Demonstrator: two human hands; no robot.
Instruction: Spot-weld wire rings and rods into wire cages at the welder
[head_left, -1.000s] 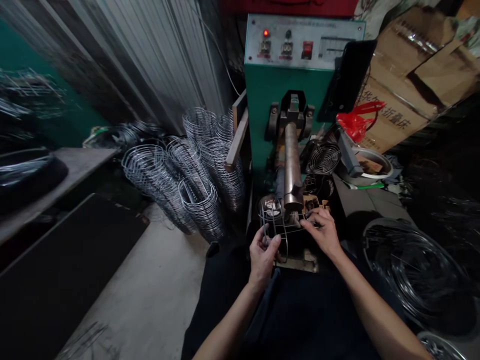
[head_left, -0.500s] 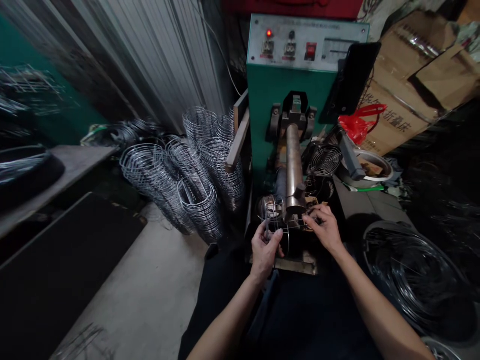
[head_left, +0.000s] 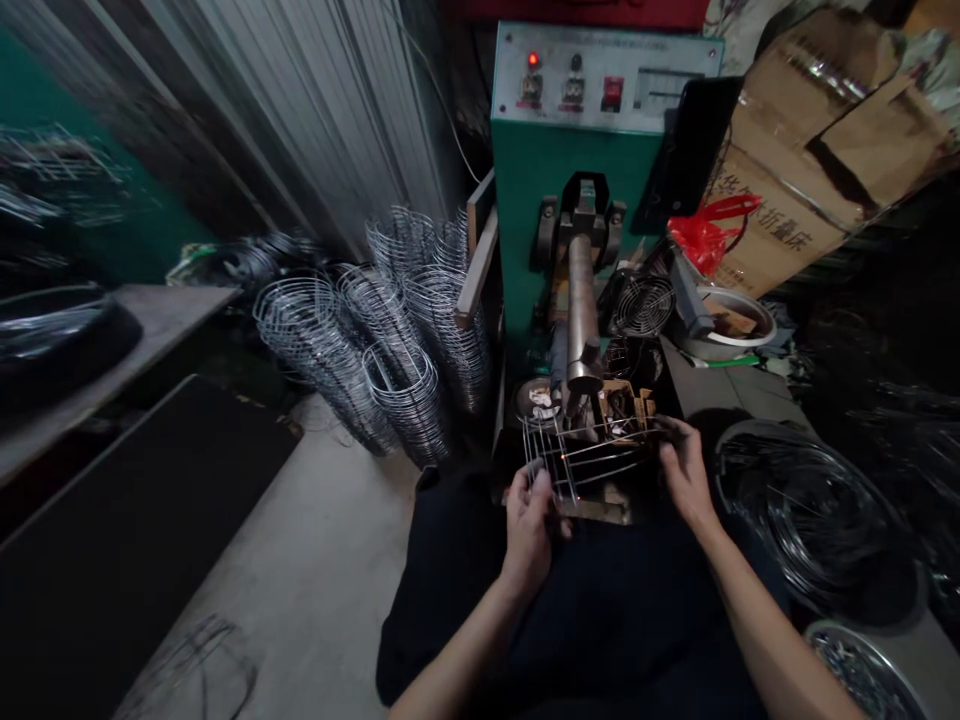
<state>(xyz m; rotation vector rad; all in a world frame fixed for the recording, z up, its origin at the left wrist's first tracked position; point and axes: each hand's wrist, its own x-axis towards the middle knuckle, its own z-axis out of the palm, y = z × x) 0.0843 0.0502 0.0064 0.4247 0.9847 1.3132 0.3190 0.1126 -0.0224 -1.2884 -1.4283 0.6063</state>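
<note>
Head view: left hand (head_left: 528, 525) and right hand (head_left: 685, 472) held a wire frame (head_left: 588, 459). Two joints (head_left: 563, 457) glowed; remaining work we couldn't judge.

Dim light falls on a grey floor (head_left: 322, 600), a ribbed wall (head_left: 322, 110) and a tabletop (head_left: 176, 315) at left.

From my station I can make out a pale grey floor (head_left: 315, 590) at the lower left, with wire stacks (head_left: 409, 405) standing on it at a tilt, close together, and loose wire (head_left: 206, 640) lying nearer me. The counter (head_left: 176, 312) along the left bears a dark round tub (head_left: 97, 345). On the right, I see a metal bowl (head_left: 712, 349) and a green strip (head_left: 739, 361) on a grey ledge (head_left: 761, 395).
</note>
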